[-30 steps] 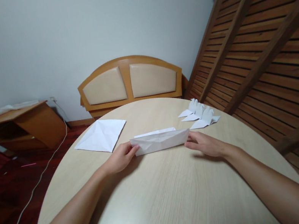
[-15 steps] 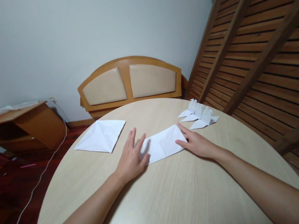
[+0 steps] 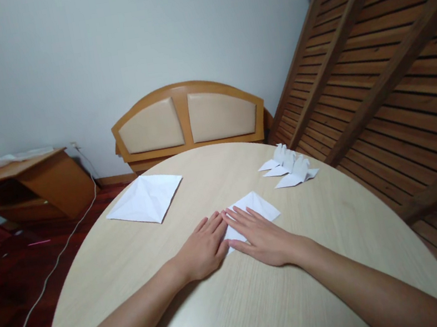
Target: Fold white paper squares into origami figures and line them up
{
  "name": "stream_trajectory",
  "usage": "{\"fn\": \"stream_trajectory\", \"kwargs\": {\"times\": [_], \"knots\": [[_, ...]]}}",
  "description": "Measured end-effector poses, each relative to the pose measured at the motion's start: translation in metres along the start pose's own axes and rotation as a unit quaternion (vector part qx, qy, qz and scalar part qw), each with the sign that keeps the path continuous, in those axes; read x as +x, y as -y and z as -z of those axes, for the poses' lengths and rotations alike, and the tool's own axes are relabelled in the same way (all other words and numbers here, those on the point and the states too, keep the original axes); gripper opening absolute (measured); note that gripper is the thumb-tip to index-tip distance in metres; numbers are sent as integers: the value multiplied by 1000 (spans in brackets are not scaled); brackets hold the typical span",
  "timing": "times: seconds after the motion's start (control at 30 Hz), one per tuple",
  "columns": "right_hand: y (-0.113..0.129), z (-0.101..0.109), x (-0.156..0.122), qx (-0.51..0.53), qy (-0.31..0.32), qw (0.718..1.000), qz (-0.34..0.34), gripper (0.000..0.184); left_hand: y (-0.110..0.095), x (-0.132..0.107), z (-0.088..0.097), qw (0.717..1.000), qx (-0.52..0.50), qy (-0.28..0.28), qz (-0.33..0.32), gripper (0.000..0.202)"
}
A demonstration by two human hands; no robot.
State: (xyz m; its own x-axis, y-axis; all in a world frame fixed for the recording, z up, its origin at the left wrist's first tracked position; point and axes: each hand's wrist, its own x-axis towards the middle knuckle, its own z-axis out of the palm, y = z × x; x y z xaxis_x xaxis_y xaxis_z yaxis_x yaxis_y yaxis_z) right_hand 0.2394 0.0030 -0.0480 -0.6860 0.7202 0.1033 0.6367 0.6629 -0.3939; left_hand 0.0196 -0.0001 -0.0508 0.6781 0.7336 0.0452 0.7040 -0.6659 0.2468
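A folded white paper (image 3: pixel 257 206) lies on the round pale wooden table (image 3: pixel 242 300), just past the middle. My left hand (image 3: pixel 202 248) rests flat with fingers stretched out, its fingertips on the paper's left edge. Beside it, my right hand (image 3: pixel 259 235) lies flat and open on top of the paper and covers most of it. The two hands' fingertips nearly touch. Only the paper's far right corner shows beyond my fingers.
A creased white sheet (image 3: pixel 145 199) lies at the table's far left. Several small folded paper figures (image 3: pixel 291 167) sit at the far right. A padded wooden headboard (image 3: pixel 188 121) stands behind the table, slatted wooden panels (image 3: pixel 386 60) lean on the right, and a cable (image 3: pixel 45 284) runs across the floor.
The long paper strip held by its ends was laid down and folded into a smaller shape. Both hands came together and now press flat on it.
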Motion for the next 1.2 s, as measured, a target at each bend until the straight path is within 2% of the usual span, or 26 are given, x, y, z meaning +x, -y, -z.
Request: {"fn": "stream_trajectory", "kwargs": {"times": [0.07,0.27,0.4,0.47,0.53,0.63,0.77,0.97,1.2], "knots": [[-9,-3,0,2,19,999,-27,73,0,-1,1,1000,5,11,3,60],[-46,7,-5,-47,-7,990,-130,78,-4,-1,8,998,22,54,19,66],[-50,13,-6,-75,-47,981,-175,73,-4,-1,6,998,27,49,23,68],[-45,14,-5,-85,-68,984,-144,69,-2,-2,4,999,26,34,19,66],[-38,12,-4,-73,-71,991,-83,66,-1,-2,2,999,24,19,10,65],[-32,8,-2,-36,-33,998,-27,66,0,-3,2,1000,20,12,-3,69],[-39,7,-4,-22,-15,999,-45,71,0,-4,8,1000,10,19,-18,77],[-51,14,-7,-25,-36,998,-53,66,2,-5,10,999,5,-2,-38,70],[-33,25,-9,0,-34,998,50,56,4,-6,12,998,7,-20,-51,75]]}}
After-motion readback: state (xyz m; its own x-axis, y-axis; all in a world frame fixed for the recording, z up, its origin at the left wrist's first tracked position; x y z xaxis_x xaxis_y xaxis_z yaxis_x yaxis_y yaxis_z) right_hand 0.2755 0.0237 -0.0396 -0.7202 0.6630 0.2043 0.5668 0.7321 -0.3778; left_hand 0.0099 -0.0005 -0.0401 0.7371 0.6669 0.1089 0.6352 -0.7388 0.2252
